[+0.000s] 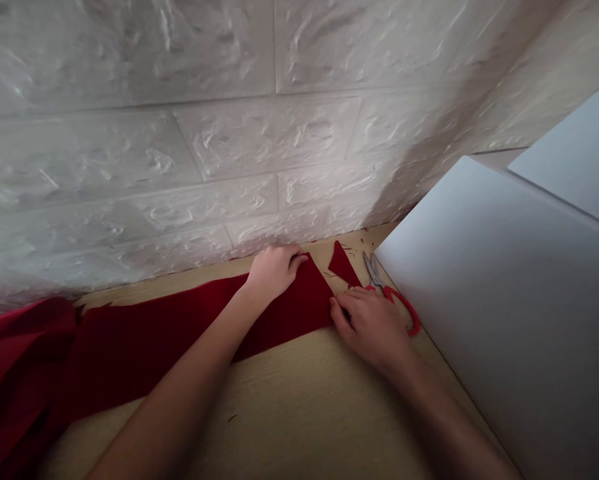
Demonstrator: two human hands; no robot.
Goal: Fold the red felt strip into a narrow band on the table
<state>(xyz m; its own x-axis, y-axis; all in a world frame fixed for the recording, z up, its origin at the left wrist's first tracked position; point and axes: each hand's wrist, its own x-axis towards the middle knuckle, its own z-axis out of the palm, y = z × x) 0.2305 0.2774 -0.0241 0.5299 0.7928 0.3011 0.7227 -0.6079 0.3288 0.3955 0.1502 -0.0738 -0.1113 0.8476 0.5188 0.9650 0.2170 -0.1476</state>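
A long strip of dark red fabric [169, 333] lies flat along the wall, with its straight cut end to the right. At the upper corner of that end, my left hand [274, 270] is closed, thumb and fingers pinching the fabric's edge. My right hand [372, 323] is closed too, its thumb and bent fingertips at the lower part of the same end. Just beyond the right hand lies a small triangular red scrap [343, 265]. A pair of scissors [406, 310] with red handles rests beside it, blades slightly apart, partly hidden behind my right hand.
The pale wooden surface [279, 407] meets a white brick-patterned wall [229, 140] at the back. A large white panel [519, 300] stands along the right side. Bunched red cloth [14, 360] lies at the far left. Dark thread bits and red shreds are scattered near the scissors.
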